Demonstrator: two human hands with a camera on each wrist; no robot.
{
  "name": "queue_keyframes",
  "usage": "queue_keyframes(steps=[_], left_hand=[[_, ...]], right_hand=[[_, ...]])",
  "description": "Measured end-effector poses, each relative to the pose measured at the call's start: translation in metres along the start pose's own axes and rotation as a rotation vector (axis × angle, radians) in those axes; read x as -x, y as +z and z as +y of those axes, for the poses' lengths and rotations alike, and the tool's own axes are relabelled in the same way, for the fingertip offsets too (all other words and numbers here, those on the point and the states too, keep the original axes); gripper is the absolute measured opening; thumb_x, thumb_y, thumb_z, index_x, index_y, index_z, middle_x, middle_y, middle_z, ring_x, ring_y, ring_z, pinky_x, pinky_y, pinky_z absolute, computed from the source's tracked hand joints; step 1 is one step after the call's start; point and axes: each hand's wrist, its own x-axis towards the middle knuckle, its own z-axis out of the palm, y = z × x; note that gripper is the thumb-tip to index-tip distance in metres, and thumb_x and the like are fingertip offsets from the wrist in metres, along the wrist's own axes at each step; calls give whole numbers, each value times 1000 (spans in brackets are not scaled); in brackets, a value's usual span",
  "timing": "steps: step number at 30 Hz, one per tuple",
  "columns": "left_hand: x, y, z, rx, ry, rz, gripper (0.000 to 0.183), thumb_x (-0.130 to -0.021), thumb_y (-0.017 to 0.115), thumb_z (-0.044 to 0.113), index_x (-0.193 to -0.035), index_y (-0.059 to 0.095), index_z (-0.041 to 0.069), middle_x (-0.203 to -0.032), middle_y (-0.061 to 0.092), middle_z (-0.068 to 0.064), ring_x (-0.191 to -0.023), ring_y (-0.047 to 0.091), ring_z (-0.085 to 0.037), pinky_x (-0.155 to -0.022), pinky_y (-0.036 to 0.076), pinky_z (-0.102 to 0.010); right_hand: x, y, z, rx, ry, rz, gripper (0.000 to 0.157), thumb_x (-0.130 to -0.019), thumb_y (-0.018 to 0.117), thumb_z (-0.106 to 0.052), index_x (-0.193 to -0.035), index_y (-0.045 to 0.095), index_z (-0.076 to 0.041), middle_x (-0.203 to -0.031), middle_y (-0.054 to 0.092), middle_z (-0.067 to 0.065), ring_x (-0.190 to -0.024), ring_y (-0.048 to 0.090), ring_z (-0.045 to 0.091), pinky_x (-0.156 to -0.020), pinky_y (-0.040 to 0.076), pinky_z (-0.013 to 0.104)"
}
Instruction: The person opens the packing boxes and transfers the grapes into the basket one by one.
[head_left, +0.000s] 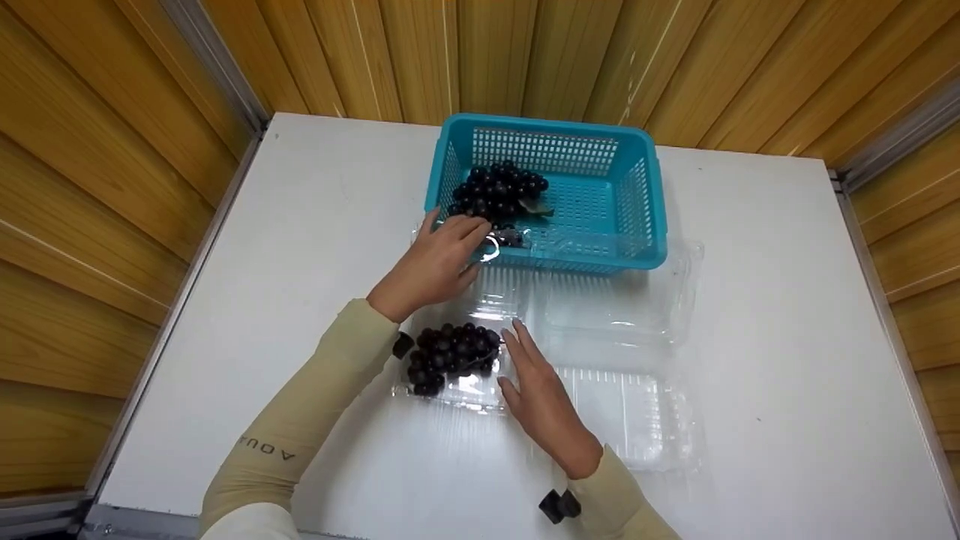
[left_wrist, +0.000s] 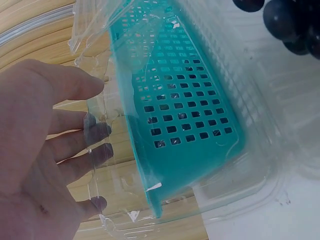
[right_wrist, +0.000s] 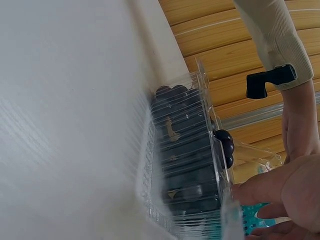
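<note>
A bunch of dark grapes [head_left: 450, 351] lies in a clear plastic clamshell container [head_left: 469, 401]. Its transparent lid [head_left: 495, 289] is raised at the back and overlaps the basket. My left hand [head_left: 435, 262] is at the lid's far left edge; in the left wrist view its extended fingers [left_wrist: 80, 140] lie behind the clear rim, with the thumb on the near side. Beside the grapes, at the container's right side, my right hand [head_left: 541, 401] has its fingers stretched forward. The container's ribbed side [right_wrist: 182, 160] shows in the right wrist view, grapes behind it.
A turquoise basket [head_left: 651, 195] stands at the back of the white table [head_left: 787, 337], with more dark grapes [head_left: 499, 187] and a leaf inside. To the right sits another clear container [head_left: 622, 420] with its lid [head_left: 611, 315] folded back. Wood-patterned walls [head_left: 540, 60] enclose the table.
</note>
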Motion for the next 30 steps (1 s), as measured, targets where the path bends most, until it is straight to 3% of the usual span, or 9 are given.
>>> queue_keyframes(steps=[13, 30], left_hand=[[2, -4, 3, -3, 7, -3, 56, -92, 64, 25, -143, 45, 10, -146, 50, -8, -136, 44, -26, -116, 23, -60], [17, -10, 10, -17, 81, 66, 53, -91, 66, 22, -140, 49, 8, -147, 48, -10, -139, 40, -29, -115, 26, -59]], right_hand=[[1, 1, 0, 2, -15, 7, 70, -83, 71, 1, -145, 38, 3, -155, 31, 20, -129, 51, 33, -92, 52, 38], [2, 0, -1, -17, -13, 6, 71, -83, 72, -1, -146, 38, 0, -157, 30, 17, -130, 51, 31, -91, 53, 37]])
